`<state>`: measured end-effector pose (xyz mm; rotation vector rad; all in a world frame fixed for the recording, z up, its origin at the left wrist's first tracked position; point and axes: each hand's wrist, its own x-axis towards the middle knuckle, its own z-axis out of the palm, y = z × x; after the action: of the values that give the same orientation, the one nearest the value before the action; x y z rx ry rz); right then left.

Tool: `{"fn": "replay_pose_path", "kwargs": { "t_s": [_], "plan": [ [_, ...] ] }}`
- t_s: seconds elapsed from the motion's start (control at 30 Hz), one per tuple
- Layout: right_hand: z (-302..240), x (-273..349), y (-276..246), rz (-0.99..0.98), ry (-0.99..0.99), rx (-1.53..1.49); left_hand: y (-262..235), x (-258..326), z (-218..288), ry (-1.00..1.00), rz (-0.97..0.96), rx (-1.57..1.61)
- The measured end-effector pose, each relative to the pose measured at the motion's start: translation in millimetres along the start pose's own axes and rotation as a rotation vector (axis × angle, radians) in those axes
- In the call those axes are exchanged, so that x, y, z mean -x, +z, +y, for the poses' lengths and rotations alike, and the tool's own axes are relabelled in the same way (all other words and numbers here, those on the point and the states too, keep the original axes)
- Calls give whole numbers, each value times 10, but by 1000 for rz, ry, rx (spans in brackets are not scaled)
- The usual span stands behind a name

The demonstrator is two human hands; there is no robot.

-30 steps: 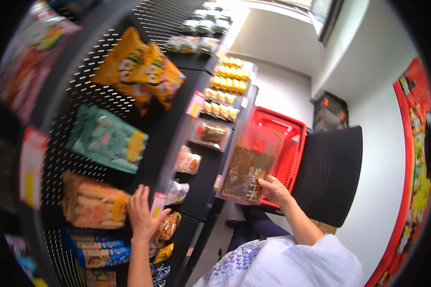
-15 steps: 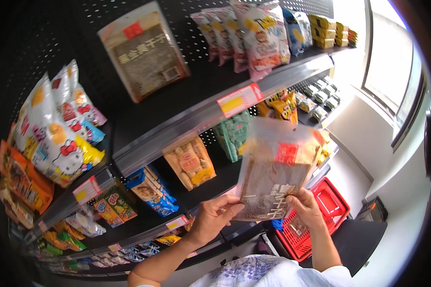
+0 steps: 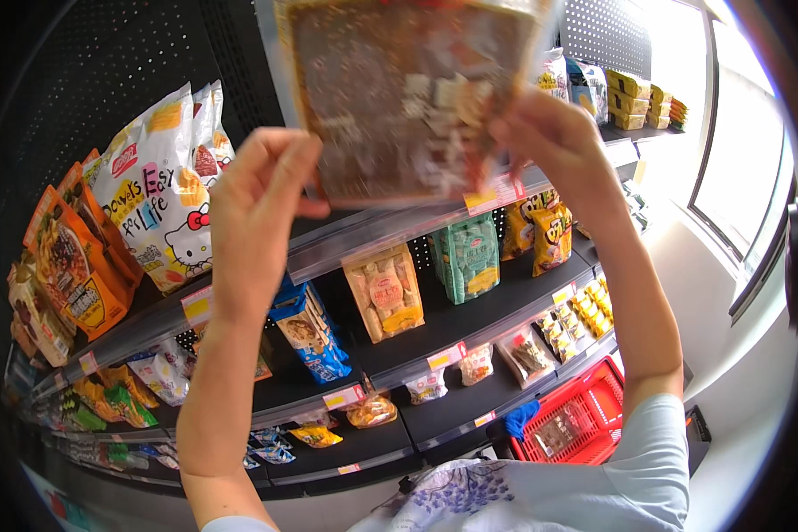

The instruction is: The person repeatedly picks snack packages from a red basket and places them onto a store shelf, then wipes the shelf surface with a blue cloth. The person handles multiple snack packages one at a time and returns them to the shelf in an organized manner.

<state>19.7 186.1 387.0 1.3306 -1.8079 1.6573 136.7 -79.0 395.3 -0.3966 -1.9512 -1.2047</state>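
Both my hands hold a flat clear packet of brown snack food (image 3: 363, 97) up in front of the upper shelf. My left hand (image 3: 262, 191) pinches its lower left edge between thumb and fingers. On the opposite side, my right hand (image 3: 554, 133) grips the right edge, slightly blurred. Light lettering runs down the packet's face, and its top is cut off by the picture's upper rim. The shelf stretch behind the packet is hidden. Left of my left hand stand large white chip bags (image 3: 155, 191).
A black shelf edge (image 3: 328, 257) crosses below the packet. Beneath it stand a blue snack pack (image 3: 310, 332), a tan bag (image 3: 384, 293) and a green bag (image 3: 467, 257). At lower right sits a red basket (image 3: 605, 403) holding a brown packet (image 3: 559, 430). A window (image 3: 745, 133) is at right.
My hands have raised the packet up and to the left, from above the basket to before the upper shelf. It now covers the spot where a similar packet stood.
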Motion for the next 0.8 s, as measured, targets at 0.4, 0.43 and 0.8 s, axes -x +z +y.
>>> {"fn": "replay_pose_path", "kwargs": {
  "t_s": [0.4,0.43,0.8],
  "plan": [
    [1426,-1351,403,-7,53,84,-126,-1017,-1169,-233,33,-333],
    [1480,-1379,416,-16,75,122,-120,-1047,-1236,-284,11,-340],
    [1839,-1313,498,-92,152,442,-53,-1136,-1499,-506,-49,-523]
  ]
}}
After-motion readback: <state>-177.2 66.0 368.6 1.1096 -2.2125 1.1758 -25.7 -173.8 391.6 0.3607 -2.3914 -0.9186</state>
